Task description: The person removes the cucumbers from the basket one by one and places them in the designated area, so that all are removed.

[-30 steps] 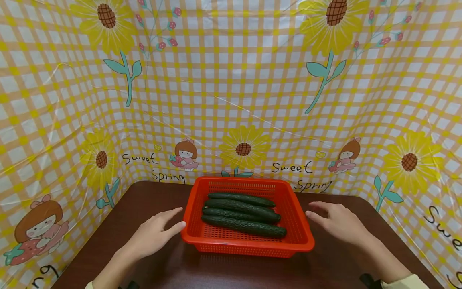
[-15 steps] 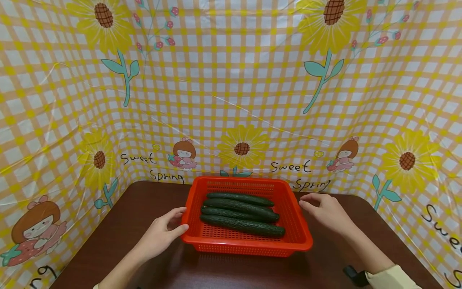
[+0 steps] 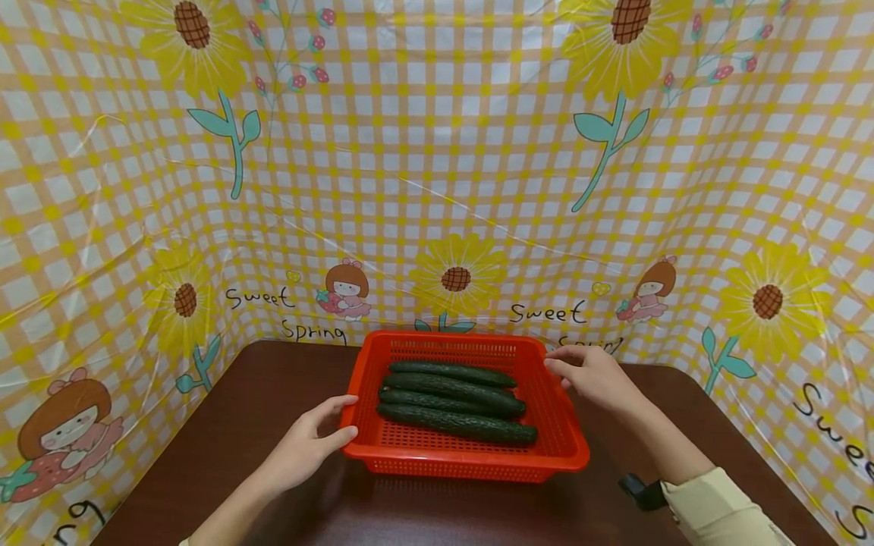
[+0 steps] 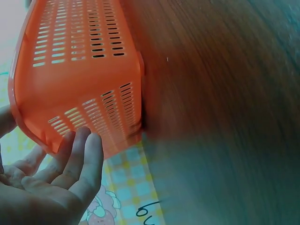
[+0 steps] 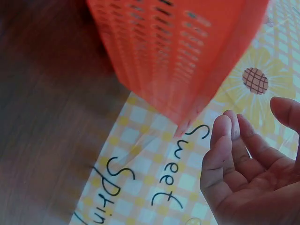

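Observation:
A red plastic basket [image 3: 471, 457] with slotted walls sits on the table, holding several long dark green cucumbers [image 3: 457, 425] side by side. At its left rim is my left hand [image 3: 300, 447], thumb and index fingertip over the edge. The left wrist view shows the other fingers [image 4: 90, 157] against the outer wall beneath the rim, so this hand holds the basket's side. My right hand [image 3: 594, 377] is by the far right corner of the basket. In the right wrist view its fingers [image 5: 220, 145] are loosely bent, apart from the basket, with nothing between them and the thumb.
The dark brown table [image 3: 437, 512] meets a checked cloth [image 3: 437, 189] with sunflowers that hangs behind it and along both sides. A small black object [image 3: 642, 493] is beside the right sleeve [image 3: 717, 508].
My right hand has moved forward and inward, from the middle of the basket's right side to its far corner. My left hand has come in onto the left rim. The basket stays put.

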Demonstrator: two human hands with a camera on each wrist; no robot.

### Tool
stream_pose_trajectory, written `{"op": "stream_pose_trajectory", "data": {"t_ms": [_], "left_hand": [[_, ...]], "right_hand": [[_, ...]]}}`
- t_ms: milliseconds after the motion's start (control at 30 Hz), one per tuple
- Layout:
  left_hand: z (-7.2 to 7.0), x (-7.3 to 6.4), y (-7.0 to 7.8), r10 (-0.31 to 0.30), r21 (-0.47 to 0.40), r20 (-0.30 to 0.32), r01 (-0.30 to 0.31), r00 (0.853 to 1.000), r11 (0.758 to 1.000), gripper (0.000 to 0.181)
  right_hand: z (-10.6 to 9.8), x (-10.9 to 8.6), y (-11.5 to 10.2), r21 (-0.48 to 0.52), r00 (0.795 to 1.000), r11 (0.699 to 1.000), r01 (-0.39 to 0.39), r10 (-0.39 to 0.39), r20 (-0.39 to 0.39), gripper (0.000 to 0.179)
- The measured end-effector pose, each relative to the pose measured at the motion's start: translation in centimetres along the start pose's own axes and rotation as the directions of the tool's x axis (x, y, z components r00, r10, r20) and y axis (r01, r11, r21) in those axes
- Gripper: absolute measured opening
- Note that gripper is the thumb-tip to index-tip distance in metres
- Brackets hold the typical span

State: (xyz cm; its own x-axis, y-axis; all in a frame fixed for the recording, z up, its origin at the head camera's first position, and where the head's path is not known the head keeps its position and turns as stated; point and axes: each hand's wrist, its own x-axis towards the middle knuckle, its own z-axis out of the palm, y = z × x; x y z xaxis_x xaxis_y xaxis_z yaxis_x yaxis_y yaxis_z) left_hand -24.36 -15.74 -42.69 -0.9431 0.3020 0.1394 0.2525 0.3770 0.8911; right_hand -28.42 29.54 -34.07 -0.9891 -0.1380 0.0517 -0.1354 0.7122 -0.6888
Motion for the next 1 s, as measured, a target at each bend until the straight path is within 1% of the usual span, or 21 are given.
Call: {"op": "stream_pose_trajectory", "data": {"t_ms": [133,233,367,500,633,767,900,1000], "left_hand": [[0.1,0.2,-0.3,0.008,-0.030,0.009,-0.008,1.000,1.000,0.048],[0.1,0.2,-0.4,0.023,0.001,-0.007,-0.023,1.000,1.000,0.048],[0.1,0.2,-0.4,0.024,0.018,-0.017,-0.024,1.000,1.000,0.048],[0.3,0.1,-0.4,0.013,-0.012,-0.007,-0.013,1.000,1.000,0.049],[0.5,0.0,-0.5,0.000,-0.050,0.004,0.000,1.000,0.999,0.048],[0.5,0.0,-0.3,-0.005,-0.051,-0.007,0.004,1.000,0.999,0.048],[0.4,0.2,-0.1,0.002,-0.052,-0.004,-0.003,1.000,0.999,0.050],[0.3,0.1,-0.1,0.010,-0.055,-0.002,-0.010,1.000,0.998,0.050]], "right_hand": [[-0.1,0.9,-0.8,0.070,1.000,0.997,-0.018,0.016,0.023,0.050],[0.0,1.6,-1.4,0.113,0.999,0.993,-0.026,0.022,0.041,0.049],[0.2,2.3,-2.1,0.197,0.997,0.978,-0.066,0.055,0.060,0.052],[0.4,2.9,-2.3,0.263,0.992,0.958,-0.115,0.096,0.085,0.055],[0.3,3.5,-2.6,0.300,0.986,0.942,-0.148,0.116,0.122,0.055],[-0.4,4.0,-3.2,0.326,0.983,0.931,-0.162,0.123,0.137,0.056],[-1.1,4.5,-4.3,0.326,0.982,0.932,-0.159,0.116,0.146,0.059],[-1.1,4.9,-4.8,0.326,0.980,0.931,-0.163,0.114,0.164,0.059]]}}
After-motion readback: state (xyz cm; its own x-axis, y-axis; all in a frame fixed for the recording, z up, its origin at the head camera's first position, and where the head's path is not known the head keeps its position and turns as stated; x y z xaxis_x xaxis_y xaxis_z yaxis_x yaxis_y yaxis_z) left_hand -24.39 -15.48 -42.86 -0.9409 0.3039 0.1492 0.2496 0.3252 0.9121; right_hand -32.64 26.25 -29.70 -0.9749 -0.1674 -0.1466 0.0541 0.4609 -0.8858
